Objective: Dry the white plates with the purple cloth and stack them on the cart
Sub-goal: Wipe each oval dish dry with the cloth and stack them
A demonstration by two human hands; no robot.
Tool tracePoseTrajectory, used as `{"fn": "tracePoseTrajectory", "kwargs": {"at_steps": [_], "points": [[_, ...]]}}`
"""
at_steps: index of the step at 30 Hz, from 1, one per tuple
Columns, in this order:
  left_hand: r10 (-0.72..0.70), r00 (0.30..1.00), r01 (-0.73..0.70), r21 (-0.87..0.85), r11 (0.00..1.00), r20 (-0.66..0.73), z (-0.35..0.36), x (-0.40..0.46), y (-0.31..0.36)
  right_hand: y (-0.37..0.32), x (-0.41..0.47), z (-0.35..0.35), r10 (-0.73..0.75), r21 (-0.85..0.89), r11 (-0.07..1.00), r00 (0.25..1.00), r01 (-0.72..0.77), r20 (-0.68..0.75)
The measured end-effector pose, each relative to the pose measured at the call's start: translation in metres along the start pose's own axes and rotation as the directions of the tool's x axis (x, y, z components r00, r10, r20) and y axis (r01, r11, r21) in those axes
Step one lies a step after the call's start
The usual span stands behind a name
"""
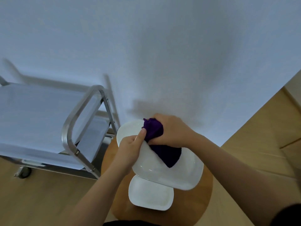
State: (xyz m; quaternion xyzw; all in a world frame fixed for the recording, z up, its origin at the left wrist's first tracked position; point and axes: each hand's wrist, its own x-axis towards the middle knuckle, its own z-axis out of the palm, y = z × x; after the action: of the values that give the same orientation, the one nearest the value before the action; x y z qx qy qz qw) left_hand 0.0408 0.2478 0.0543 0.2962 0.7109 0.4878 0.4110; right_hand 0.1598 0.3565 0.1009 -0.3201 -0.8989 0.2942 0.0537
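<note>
Drying the big white plate [169, 173] now, so best to rub the purple cloth [156, 132] in slow rounds over the whole inside, right out to the edge, then flip and do the back. Best to keep the left hand [128, 149] tight on the rim, since a wet plate can slip. Left fingers curled round the plate's left edge, thumb lying flat on top, pointing at the cloth. Right hand [171, 129] bunched tight round the cloth, pressing it down into the plate just past the left thumb. Rest of the cloth trailing out under the right palm, across the plate's middle. A smaller white plate [149, 194] lying below both hands on the round wooden table [206, 185], partly under the big one. Cart [40, 111] well off to the left of the left fingers, with no plates seen on its top shelf yet
</note>
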Motion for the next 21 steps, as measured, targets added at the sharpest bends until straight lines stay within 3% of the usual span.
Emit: {"fn": "tracePoseTrajectory", "kwargs": {"at_steps": [4, 6, 8, 10, 14, 17, 18, 21], "points": [[0.036, 0.990, -0.042, -0.035, 0.999, -0.140, -0.015, 0.001, 0.008, 0.026, -0.008, -0.013, 0.113, 0.058, 0.992, 0.992, -0.110, -0.051], [0.051, 0.976, -0.069, -0.077, 0.995, -0.212, -0.025, 0.001, 0.016, 0.042, -0.017, -0.018, 0.228, 0.233, 0.951, 0.971, -0.206, -0.072], [0.052, 0.959, -0.095, -0.145, 0.985, -0.280, -0.030, 0.004, 0.023, 0.048, -0.025, -0.014, 0.370, 0.620, 0.742, 0.927, -0.253, -0.065], [0.036, 0.944, -0.103, -0.191, 0.976, -0.328, -0.028, 0.007, 0.028, 0.046, -0.025, -0.007, 0.490, 0.846, 0.497, 0.867, -0.193, -0.090], [-0.107, 0.919, -0.059, -0.401, 0.914, -0.380, -0.008, 0.008, 0.034, 0.041, -0.018, 0.007, 0.676, 0.981, 0.178, 0.734, -0.082, -0.061], [-0.155, 0.903, -0.014, -0.390, 0.921, -0.401, 0.013, 0.006, 0.039, 0.028, -0.014, 0.028, 0.752, 0.994, -0.103, 0.656, 0.021, 0.064], [-0.151, 0.913, 0.003, -0.363, 0.932, -0.380, 0.023, 0.004, 0.041, 0.023, -0.010, 0.033, 0.781, 0.988, -0.145, 0.619, 0.056, 0.080], [-0.093, 0.928, -0.004, -0.258, 0.966, -0.360, 0.042, -0.014, 0.039, 0.014, -0.003, 0.038, 0.836, 0.997, -0.078, 0.546, 0.029, 0.049]]}}
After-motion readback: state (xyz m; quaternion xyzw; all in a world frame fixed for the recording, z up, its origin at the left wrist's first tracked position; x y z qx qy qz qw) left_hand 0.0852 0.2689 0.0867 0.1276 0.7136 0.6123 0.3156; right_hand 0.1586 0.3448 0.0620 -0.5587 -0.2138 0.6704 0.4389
